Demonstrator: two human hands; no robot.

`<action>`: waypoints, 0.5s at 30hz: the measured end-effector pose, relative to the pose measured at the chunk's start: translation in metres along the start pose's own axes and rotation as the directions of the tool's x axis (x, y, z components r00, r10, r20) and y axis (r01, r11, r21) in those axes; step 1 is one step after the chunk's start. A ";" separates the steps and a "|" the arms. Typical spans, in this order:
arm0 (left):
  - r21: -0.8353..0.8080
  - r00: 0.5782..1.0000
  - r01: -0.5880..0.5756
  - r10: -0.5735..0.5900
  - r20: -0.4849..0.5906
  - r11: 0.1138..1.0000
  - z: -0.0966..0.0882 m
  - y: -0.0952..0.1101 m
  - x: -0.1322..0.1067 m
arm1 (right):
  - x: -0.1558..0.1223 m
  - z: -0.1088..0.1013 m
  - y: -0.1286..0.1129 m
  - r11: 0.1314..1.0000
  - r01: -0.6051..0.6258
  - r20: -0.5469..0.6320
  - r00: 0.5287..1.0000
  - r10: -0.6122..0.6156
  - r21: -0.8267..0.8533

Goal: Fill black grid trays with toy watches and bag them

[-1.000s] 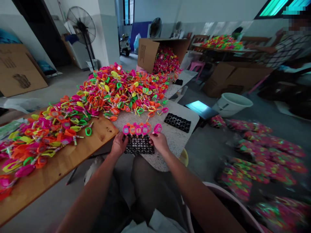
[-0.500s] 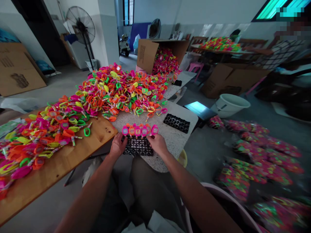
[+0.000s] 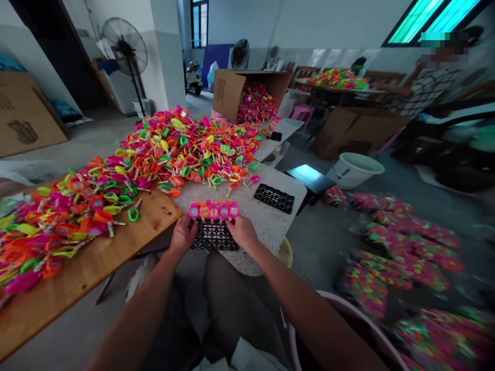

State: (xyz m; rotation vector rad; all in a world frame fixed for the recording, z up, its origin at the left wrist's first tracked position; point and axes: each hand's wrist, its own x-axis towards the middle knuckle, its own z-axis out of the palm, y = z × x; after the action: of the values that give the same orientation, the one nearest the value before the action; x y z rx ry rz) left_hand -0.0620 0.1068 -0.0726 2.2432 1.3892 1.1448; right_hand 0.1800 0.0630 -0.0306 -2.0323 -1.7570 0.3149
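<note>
A black grid tray [image 3: 213,236] lies at the near edge of the speckled table [image 3: 266,226]. A row of pink and orange ring toys [image 3: 213,210] stands along the tray's far edge. My left hand [image 3: 182,234] grips the tray's left end with fingers curled. My right hand [image 3: 240,230] rests on the tray's right side, its fingers closed at the last toy in the row. A huge heap of bright ring toys [image 3: 181,147] covers the table beyond.
A second black grid tray [image 3: 274,198] lies to the right. More toys [image 3: 65,211] spread over the wooden board [image 3: 96,257] at left. Bagged toys [image 3: 390,247], a white bucket [image 3: 355,169] and cardboard boxes [image 3: 235,87] stand on the floor. Another person [image 3: 429,87] sits far right.
My right hand brought a pink toy down and set it into the right end of the row. The view shifted slightly left; the left hand stayed on the tray.
</note>
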 end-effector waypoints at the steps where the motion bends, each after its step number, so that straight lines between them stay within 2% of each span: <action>1: -0.001 1.000 -0.001 0.001 -0.002 1.000 0.000 0.000 0.000 | -0.001 0.001 -0.001 1.000 0.000 0.006 1.000 0.000 -0.014; 7: -0.009 1.000 -0.005 0.005 -0.008 1.000 -0.001 0.000 -0.001 | -0.006 0.001 -0.005 1.000 -0.029 -0.006 1.000 0.029 0.009; 8: -0.015 1.000 -0.005 0.005 -0.008 1.000 -0.001 0.000 -0.001 | -0.006 -0.001 -0.002 0.998 -0.026 0.025 0.999 0.025 0.048; 10: -0.034 1.000 -0.004 0.004 -0.003 0.999 -0.003 0.000 -0.001 | -0.001 -0.008 0.007 0.981 -0.057 0.175 0.984 0.023 0.187; 12: -0.055 1.000 0.002 -0.001 0.004 0.998 -0.004 0.000 -0.001 | 0.011 -0.018 0.021 0.920 -0.153 0.374 0.928 0.008 0.361; 13: -0.064 1.000 0.005 -0.004 0.009 0.998 -0.004 0.000 -0.002 | 0.021 -0.022 0.027 0.882 -0.210 0.437 0.900 0.004 0.423; 14: -0.070 1.000 0.010 -0.009 0.013 0.998 -0.005 0.000 -0.002 | 0.033 -0.026 0.032 0.853 -0.254 0.456 0.890 0.022 0.455; 15: -0.073 1.000 0.015 -0.014 0.016 0.997 -0.005 0.000 -0.002 | 0.046 -0.028 0.035 0.852 -0.270 0.428 0.902 0.061 0.449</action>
State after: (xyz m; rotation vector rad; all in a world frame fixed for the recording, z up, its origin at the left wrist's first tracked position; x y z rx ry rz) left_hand -0.0666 0.1047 -0.0701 2.1842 1.3333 1.1515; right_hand 0.2309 0.1002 -0.0169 -1.8117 -1.4851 1.1917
